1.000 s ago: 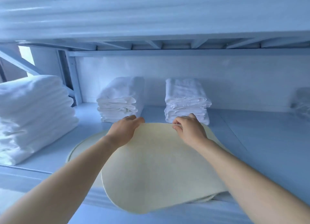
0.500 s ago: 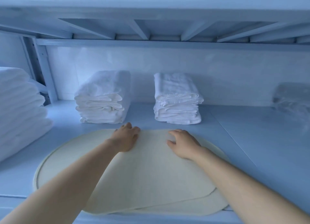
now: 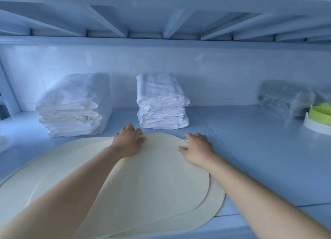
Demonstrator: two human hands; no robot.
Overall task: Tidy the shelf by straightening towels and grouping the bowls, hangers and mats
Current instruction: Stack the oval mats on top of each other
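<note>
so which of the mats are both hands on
The top mat, lying furthest right over the other mats; the left hand and right hand both rest near its far edge.

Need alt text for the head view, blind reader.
A person's left hand and right hand rest near the far edge of the top mat in an overlapped pile of cream mats on a pale blue shelf. Behind stand a left towel stack and a right towel stack. At far right, a green bowl sits in a white bowl.
</note>
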